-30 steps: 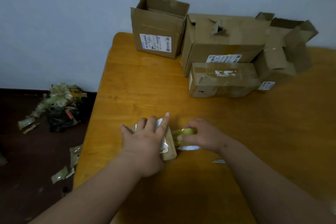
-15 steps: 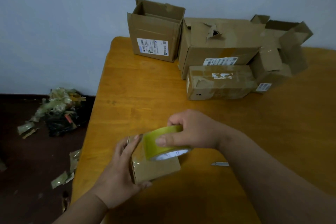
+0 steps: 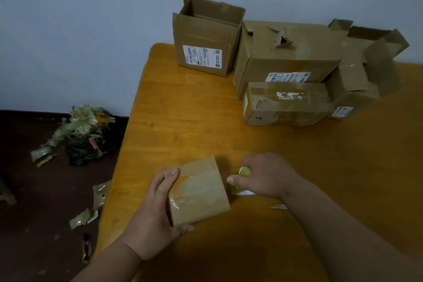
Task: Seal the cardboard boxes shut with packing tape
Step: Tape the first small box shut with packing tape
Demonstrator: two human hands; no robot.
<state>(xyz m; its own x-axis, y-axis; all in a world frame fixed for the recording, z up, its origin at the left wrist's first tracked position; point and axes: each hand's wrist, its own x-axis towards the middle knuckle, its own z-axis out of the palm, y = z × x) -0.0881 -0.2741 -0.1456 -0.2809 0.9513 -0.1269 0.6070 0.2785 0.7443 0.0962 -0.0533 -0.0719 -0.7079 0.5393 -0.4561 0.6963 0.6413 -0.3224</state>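
Observation:
A small cardboard box (image 3: pixel 201 190) lies near the table's front left edge, with a strip of clear tape across its top. My left hand (image 3: pixel 155 215) grips the box's left side, thumb under its near edge and fingers over the far corner. Just right of the box, my right hand (image 3: pixel 263 176) holds a yellowish roll of packing tape (image 3: pixel 241 173), mostly hidden under the fingers. At the back of the table stand an open box (image 3: pixel 206 39), a large torn box (image 3: pixel 286 52), a long taped box (image 3: pixel 286 105) and a crumpled open box (image 3: pixel 366 68).
The wooden table (image 3: pixel 194 121) ends close to the left of the small box. A small blade tip (image 3: pixel 279 207) lies on the table under my right wrist. Tape scraps (image 3: pixel 84 215) and a rubbish pile (image 3: pixel 84 137) litter the dark floor at the left.
My right hand has carried the tape roll from above the small box down to its right side. The box now lies flatter, with its broad taped face up, and my left hand grips its left side.

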